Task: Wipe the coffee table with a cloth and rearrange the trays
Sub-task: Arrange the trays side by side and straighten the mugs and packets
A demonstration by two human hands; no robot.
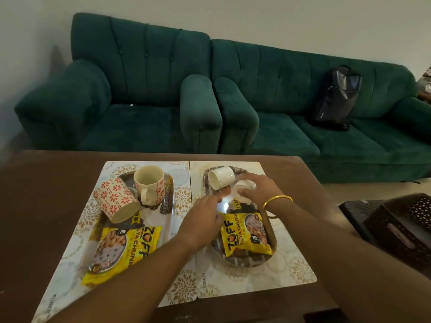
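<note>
Two trays stand on placemats on the brown coffee table (46, 183). The left tray (164, 220) carries an upright patterned mug (149, 183), a second patterned mug (116, 201) tipped on its side, and a yellow snack packet (116, 252). The right oval steel tray (245, 264) carries a white cup (220, 179) lying on its side and another yellow packet (247, 234). My right hand (261, 190) grips a second small white cup (242, 186) over this tray. My left hand (203, 220) lies over the tray's left rim, fingers stretched toward its middle. No cloth is in view.
The left placemat (70, 264) and right placemat (293, 264) sit side by side. A black perforated basket (408, 229) stands to the right of the table. Behind the table are a green armchair (130, 89) and a green sofa (291, 136) with a black backpack (335, 96).
</note>
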